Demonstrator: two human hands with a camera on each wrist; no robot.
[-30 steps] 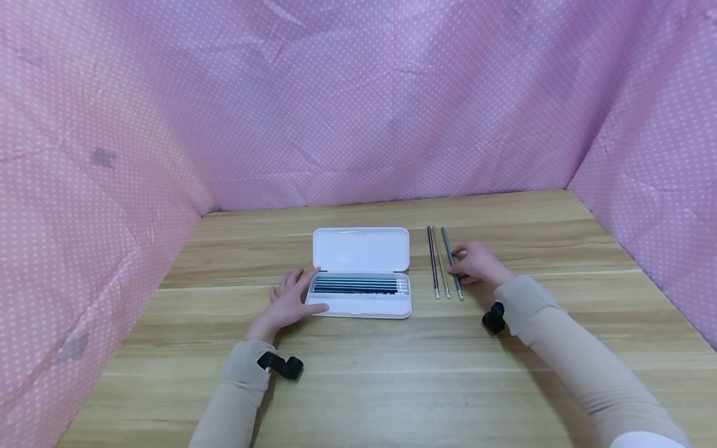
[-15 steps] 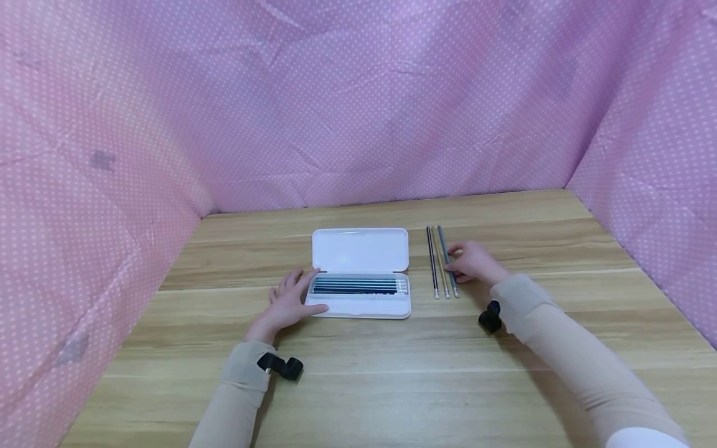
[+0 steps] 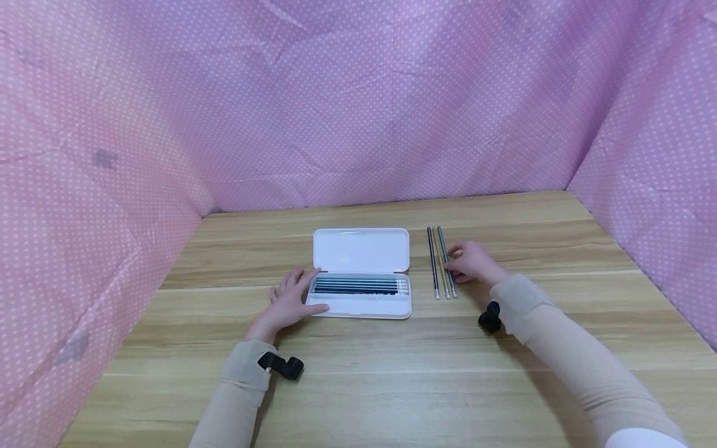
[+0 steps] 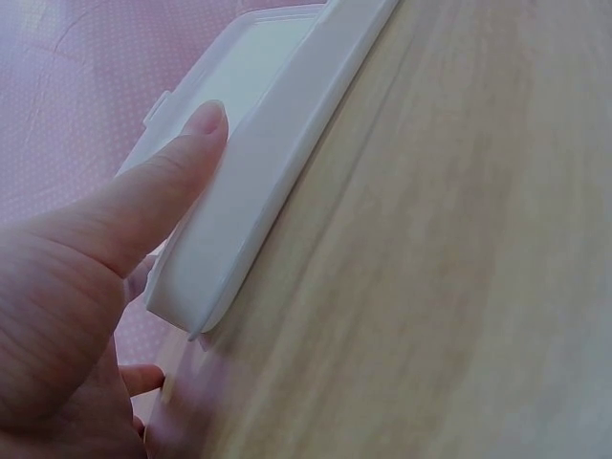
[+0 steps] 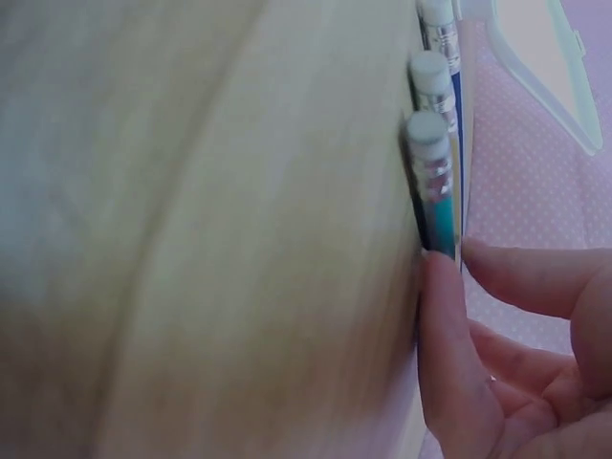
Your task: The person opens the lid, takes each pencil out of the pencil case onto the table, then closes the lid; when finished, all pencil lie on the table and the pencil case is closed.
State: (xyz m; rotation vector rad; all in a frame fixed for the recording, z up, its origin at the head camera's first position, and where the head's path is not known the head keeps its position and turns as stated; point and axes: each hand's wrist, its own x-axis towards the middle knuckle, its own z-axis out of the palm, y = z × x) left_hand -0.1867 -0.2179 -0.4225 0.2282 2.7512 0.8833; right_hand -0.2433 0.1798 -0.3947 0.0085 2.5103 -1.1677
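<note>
An open white pencil case (image 3: 364,306) lies on the wooden table, with a row of teal and dark pencils (image 3: 353,286) in its rear part. My left hand (image 3: 285,305) rests at the case's left end with fingers spread. In the left wrist view its straight thumb (image 4: 182,167) lies against the case's front side. To the right of the case, my right hand (image 3: 473,261) pinches a teal pencil (image 5: 441,225) between thumb and finger. Beside that pencil lie a yellow pencil (image 3: 439,261) and a dark blue pencil (image 3: 432,258), all with white eraser ends toward me.
The case's lid (image 3: 361,250) lies folded back behind it. Pink dotted cloth (image 3: 358,124) hangs around the back and sides of the wooden table (image 3: 370,386). A black camera (image 3: 490,317) sits on the right wrist, another on the left.
My right hand has shifted slightly left with the teal pencil, which now lies close alongside the yellow one. The left hand and the case have stayed put.
</note>
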